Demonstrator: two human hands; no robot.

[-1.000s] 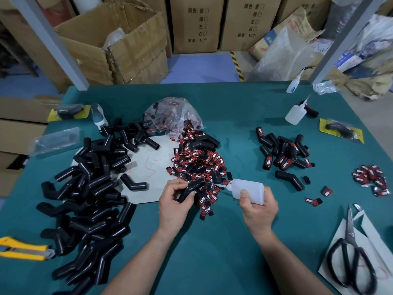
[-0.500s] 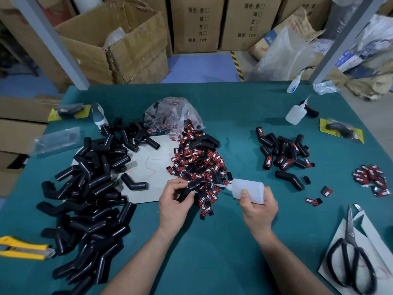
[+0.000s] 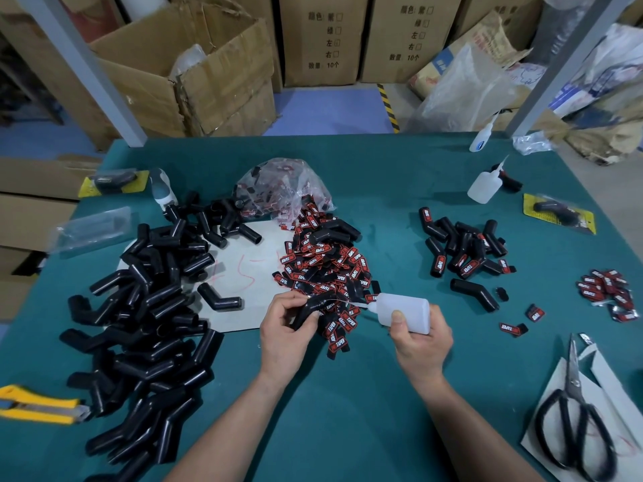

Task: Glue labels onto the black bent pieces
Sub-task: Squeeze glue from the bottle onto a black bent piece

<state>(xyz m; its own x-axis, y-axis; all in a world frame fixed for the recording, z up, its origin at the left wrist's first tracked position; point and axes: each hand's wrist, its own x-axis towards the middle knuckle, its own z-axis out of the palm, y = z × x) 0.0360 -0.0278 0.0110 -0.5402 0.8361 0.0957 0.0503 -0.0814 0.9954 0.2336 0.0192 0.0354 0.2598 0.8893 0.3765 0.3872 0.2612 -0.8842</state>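
Nothing has shifted in the last second. The left hand (image 3: 285,330) keeps its grip pinched on a black bent rubber piece (image 3: 310,308) at the near edge of the red-and-black label heap (image 3: 323,262) on the green tabletop (image 3: 382,189). The right hand (image 3: 422,340) grasps the translucent white plastic glue bottle (image 3: 405,313), nozzle on the piece. Glue is probably still going on.

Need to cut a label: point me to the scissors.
In the head view, the scissors lie on white paper at the table's near right corner, to the right of the right hand.
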